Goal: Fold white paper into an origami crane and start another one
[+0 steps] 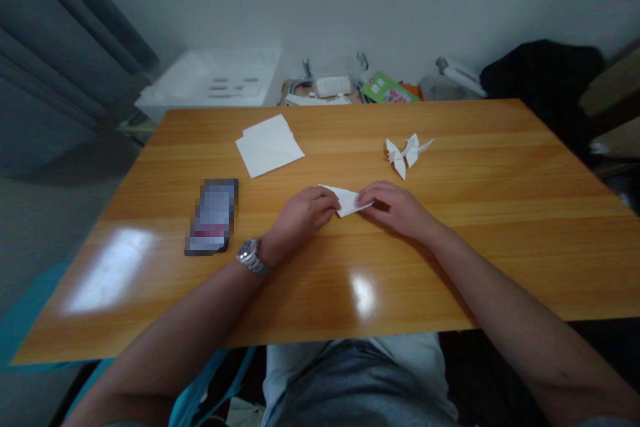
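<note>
A small piece of folded white paper (347, 201) lies between my hands at the middle of the wooden table (320, 293). My left hand (306, 215), with a metal watch (253, 256) on its wrist, has its fingers closed on the paper's left end. On the right end, my right hand (395, 209) pinches the paper between thumb and fingers. Beyond my right hand stand folded white paper figures (407, 155), like origami cranes. Flat white paper sheets (270, 145) lie in a loose stack beyond my left hand.
A phone (213, 217) with a blurred screen lies to the left. Behind the table's far edge are a white plastic bin (215, 80), a green booklet (387, 88) and a white box (333, 85). A dark cloth (543, 77) hangs at the far right.
</note>
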Motion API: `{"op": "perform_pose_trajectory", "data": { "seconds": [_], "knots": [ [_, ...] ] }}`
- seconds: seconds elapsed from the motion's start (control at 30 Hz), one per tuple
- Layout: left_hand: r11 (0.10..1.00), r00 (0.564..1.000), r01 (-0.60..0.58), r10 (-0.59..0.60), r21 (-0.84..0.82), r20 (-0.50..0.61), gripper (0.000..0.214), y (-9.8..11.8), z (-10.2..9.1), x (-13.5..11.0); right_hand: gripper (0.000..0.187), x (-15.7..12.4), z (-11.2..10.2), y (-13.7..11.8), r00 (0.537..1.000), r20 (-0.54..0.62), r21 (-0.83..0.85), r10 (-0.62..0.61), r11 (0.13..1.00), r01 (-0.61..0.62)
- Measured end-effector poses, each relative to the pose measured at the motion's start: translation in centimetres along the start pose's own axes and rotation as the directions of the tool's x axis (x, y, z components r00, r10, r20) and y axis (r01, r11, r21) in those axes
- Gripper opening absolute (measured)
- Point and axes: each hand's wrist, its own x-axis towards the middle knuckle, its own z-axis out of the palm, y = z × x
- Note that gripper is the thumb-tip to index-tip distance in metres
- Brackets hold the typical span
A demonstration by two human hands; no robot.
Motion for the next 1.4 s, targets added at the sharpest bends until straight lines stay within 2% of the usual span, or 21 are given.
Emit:
{"op": "perform_pose_trajectory", "data": {
  "seconds": [0.13,0.27,0.43,0.77,0.9,1.0,1.1,1.4],
  "knots": [
    [0.998,0.991,-0.048,0.044,0.032,0.127,0.023,0.1,-0.2,-0.4,0.015,-0.1,-0.3,0.6,0.997,0.074,-0.081,0.007,0.997,-0.001],
    [0.996,0.977,-0.069,0.056,0.054,0.207,0.027,0.5,-0.9,-0.6,0.016,-0.2,-0.8,0.6,0.993,0.117,-0.079,0.014,0.997,-0.005],
    [0.989,0.961,-0.116,0.088,0.09,0.261,0.027,0.6,-1.3,-0.4,0.023,-0.2,-0.9,0.4,0.994,0.091,-0.086,0.066,0.995,-0.058],
    [0.983,0.958,-0.181,0.171,0.027,0.229,0.025,1.4,-1.0,-0.1,0.013,0.0,0.3,0.2,0.978,-0.069,-0.196,0.199,0.958,-0.209],
    [0.98,0.957,-0.198,0.186,0.032,0.222,0.027,1.5,-0.6,-0.2,0.015,0.0,1.0,0.5,0.972,-0.118,-0.299,0.202,0.927,-0.228],
    [0.977,0.959,-0.21,0.199,0.038,0.204,0.029,1.5,-0.5,-0.3,0.018,0.0,1.2,0.8,0.972,-0.129,-0.372,0.197,0.899,-0.231],
    [0.97,0.948,-0.237,0.217,0.061,0.232,0.032,1.6,-0.6,-0.2,0.017,0.0,1.3,0.8,0.973,-0.129,-0.407,0.192,0.885,-0.228],
    [0.952,0.931,-0.28,0.238,0.123,0.278,0.034,1.5,-0.5,-0.2,0.014,0.0,1.4,0.9,0.968,-0.133,-0.397,0.211,0.884,-0.247]
  ]
}}
